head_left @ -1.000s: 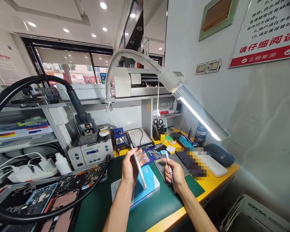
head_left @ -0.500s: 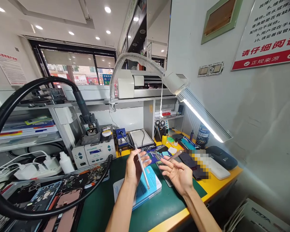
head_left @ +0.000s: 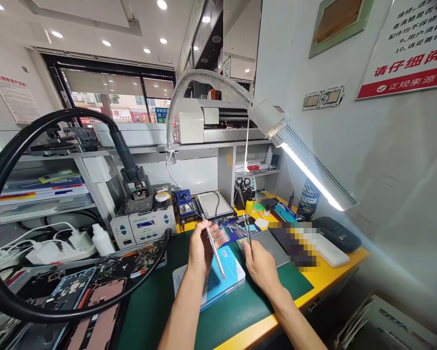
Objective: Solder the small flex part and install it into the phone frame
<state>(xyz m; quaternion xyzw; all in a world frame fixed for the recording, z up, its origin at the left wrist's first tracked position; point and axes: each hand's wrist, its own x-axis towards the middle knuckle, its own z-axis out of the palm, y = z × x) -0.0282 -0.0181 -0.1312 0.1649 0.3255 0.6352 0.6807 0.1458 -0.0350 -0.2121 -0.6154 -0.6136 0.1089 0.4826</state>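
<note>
My left hand (head_left: 201,250) is closed around a thin silver phone frame (head_left: 214,248), held on edge above a blue box (head_left: 223,274) on the green mat (head_left: 240,311). Just right of it, my right hand (head_left: 260,265) is closed on a pair of metal tweezers (head_left: 248,237) whose tips point up and away, toward small parts at the back of the mat. The two hands are a hand's width apart.
A hot-air station (head_left: 143,223) with a thick black hose (head_left: 7,301) stands at the left, opened phones (head_left: 94,311) in front of it. A grey perforated pad (head_left: 267,243), a dark case (head_left: 337,233) and bottles lie right, under a lamp bar (head_left: 309,175).
My right hand opened palm-up half a second ago with the tweezers lying loose, then turned over and gripped them with tips pointing forward. The left hand kept the phone frame nearly still.
</note>
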